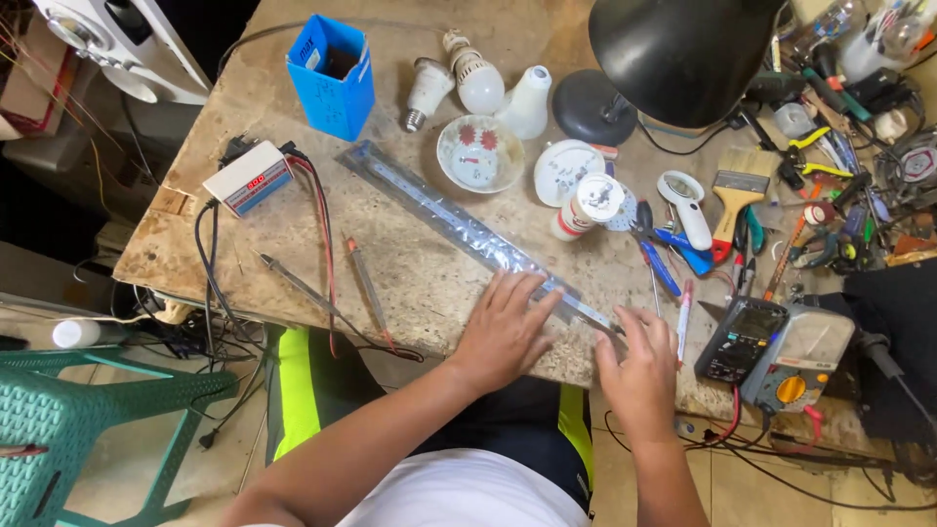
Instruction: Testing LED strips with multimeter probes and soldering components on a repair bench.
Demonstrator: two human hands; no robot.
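A blue box (pixel 333 76), 3 bulbs (pixel 480 83), a patterned bowl (pixel 479 153), a paintbrush (pixel 737 185), a black lamp (pixel 681 54) and 2 multimeters (pixel 776 351) crowd a worn workbench (pixel 420 273).

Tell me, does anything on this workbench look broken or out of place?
Yes. Near the blue box, three white light bulbs lie on their sides, and one seems to be missing its dome. The long LED strip in clear plastic sleeve lies diagonally, its near end pressed under the left hand and right hand. The wooden tabletop's left edge is chipped.
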